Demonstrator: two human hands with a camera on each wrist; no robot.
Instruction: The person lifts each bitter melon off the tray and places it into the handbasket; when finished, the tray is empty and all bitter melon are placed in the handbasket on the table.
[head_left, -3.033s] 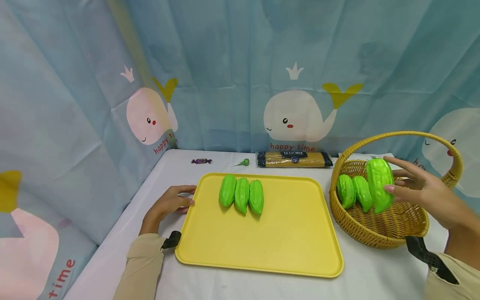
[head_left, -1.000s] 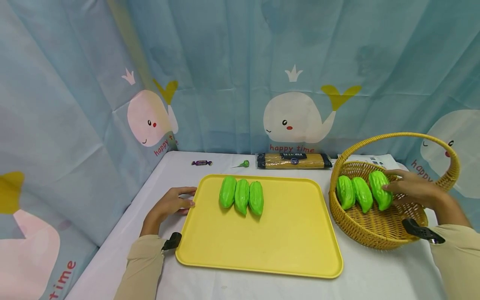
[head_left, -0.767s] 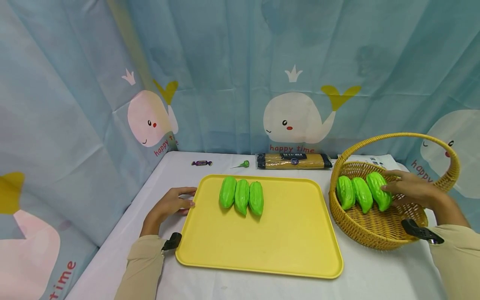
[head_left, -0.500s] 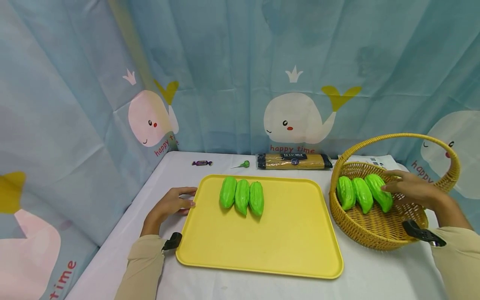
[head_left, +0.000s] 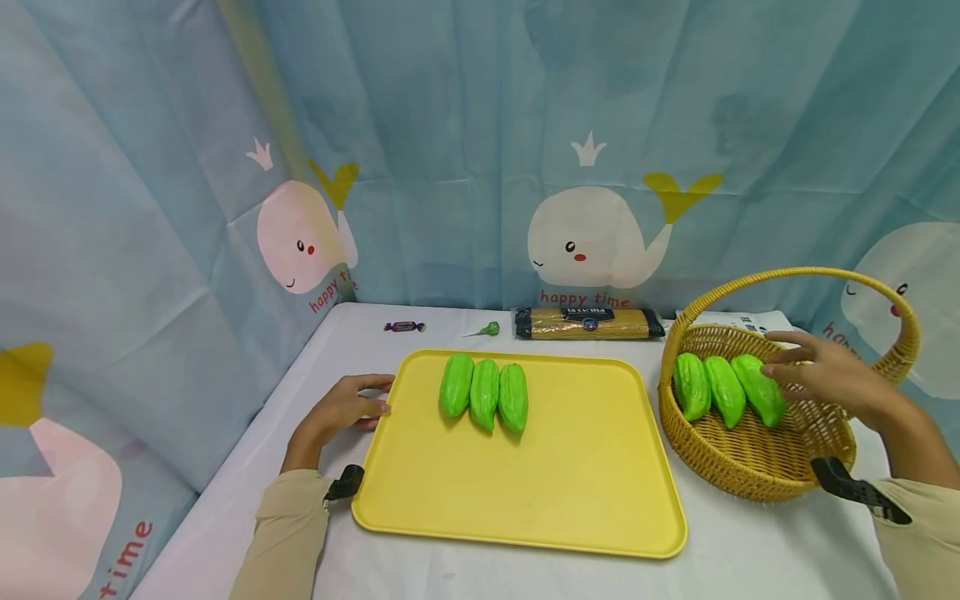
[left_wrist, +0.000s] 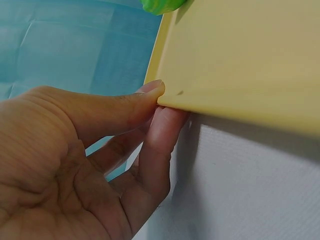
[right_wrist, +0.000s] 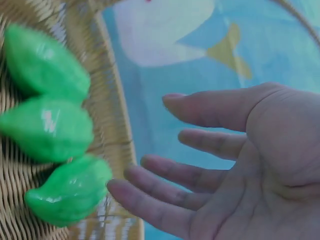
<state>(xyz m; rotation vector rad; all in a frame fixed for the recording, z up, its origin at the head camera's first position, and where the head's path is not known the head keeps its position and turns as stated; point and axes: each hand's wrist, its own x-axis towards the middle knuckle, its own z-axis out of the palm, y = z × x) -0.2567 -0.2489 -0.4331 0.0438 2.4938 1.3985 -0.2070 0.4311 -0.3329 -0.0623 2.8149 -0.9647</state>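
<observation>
In the left wrist view my left hand (left_wrist: 90,155) pinches the edge of the yellow tray (left_wrist: 240,60), thumb on the rim and a finger underneath. Three green, bumpy toy bitter melons (head_left: 483,393) lie side by side on the tray's upper part. My right hand (head_left: 836,379) is over the right side of the wicker basket (head_left: 720,471), fingers spread and holding nothing. Inside that basket three more bitter melons (head_left: 724,392) lie in a row; the rightmost bitter melon (right_wrist: 72,190) is nearest my right fingertips.
Along the back of the white table (head_left: 450,575) lie a purple-wrapped candy (head_left: 404,326), a green lollipop (head_left: 489,328) and a pack of spaghetti (head_left: 590,323). The basket's tall handle (head_left: 795,272) arches over my right hand. A blue whale-print curtain (head_left: 450,167) hangs behind.
My right hand has lowered the third bitter melon into the basket, where it tipped left against its neighbour. The fingers have let go and drawn back slightly. My left hand has stayed put.
</observation>
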